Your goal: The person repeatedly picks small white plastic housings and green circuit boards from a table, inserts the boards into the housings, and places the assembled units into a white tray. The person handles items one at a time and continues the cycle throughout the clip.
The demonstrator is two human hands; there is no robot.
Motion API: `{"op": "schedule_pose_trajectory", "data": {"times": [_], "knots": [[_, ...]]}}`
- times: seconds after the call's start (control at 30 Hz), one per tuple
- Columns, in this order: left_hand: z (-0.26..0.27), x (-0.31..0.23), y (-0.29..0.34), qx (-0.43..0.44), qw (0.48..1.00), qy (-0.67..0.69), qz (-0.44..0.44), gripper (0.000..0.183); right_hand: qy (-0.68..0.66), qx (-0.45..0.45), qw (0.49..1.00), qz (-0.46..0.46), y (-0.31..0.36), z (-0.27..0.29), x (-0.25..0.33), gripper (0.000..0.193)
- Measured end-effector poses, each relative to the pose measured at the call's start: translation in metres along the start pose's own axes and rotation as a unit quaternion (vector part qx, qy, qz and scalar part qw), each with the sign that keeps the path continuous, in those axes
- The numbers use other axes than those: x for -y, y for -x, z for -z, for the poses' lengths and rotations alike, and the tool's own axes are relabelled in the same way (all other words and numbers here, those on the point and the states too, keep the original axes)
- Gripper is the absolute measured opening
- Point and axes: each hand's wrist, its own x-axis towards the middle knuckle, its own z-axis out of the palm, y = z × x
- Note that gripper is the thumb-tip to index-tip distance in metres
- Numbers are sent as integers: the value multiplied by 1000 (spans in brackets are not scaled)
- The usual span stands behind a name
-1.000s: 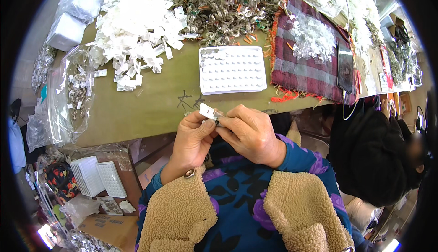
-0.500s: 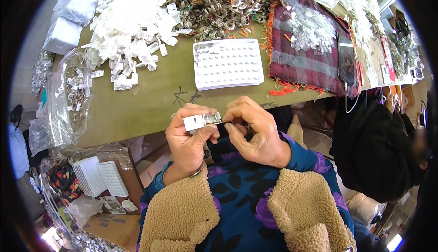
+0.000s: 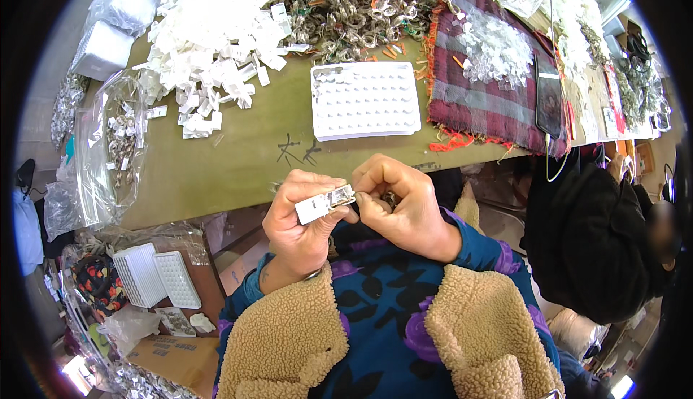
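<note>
My left hand (image 3: 302, 215) is closed around a small white plastic housing (image 3: 312, 210), held between thumb and fingers in front of my chest. Its right end has an open part with greyish, shiny detail inside. Close against that end, my right hand (image 3: 404, 207) has its thumb and forefinger pinched together. A bit of brownish, glassy-looking material (image 3: 390, 198) shows within the curl of the right fingers; its kind is unclear. Beyond the hands, a white tray (image 3: 367, 137) with rows of small round pegs lies on the green table (image 3: 238, 171).
A heap of white plastic pieces (image 3: 209, 45) lies at the back left, beside a pile of coiled translucent parts (image 3: 354, 9). At right, a plaid cloth (image 3: 462, 114) carries clear pieces (image 3: 494, 49) and a phone (image 3: 548, 99). A person in black (image 3: 592, 233) sits at right.
The white housing has tilted, its right end now higher. The fingers of my right hand have drawn in closer to that end, and the clear part there looks lower in the housing.
</note>
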Motion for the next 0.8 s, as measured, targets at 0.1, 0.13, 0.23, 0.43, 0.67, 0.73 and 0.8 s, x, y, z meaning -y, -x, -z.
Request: {"op": "schedule_pose_trajectory", "data": {"times": [0.1, 0.13, 0.23, 0.43, 0.67, 0.73, 0.8], "knots": [[4, 3, -4, 12, 995, 90, 44, 22, -180, 28, 974, -132, 1, 1, 1, 9], [5, 3, -5, 6, 981, 162, 106, 24, -166, 29, 973, -158, 1, 2, 2, 9], [11, 4, -6, 11, 923, 316, 222, 34, -24, 8, 996, -84, -1, 6, 5, 12], [12, 3, 1, -27, 960, 155, 231, 27, 176, -20, 967, 181, -6, 4, 11, 18], [10, -9, 3, -21, 963, 54, 265, 23, 177, -7, 978, 106, -13, -8, 20, 18], [17, -14, -2, -20, 953, 69, 296, 23, 132, 15, 988, 77, -21, -5, 22, 13], [28, -16, -9, -5, 932, 203, 301, 26, 181, -16, 974, 138, -38, 10, 21, 9]]}}
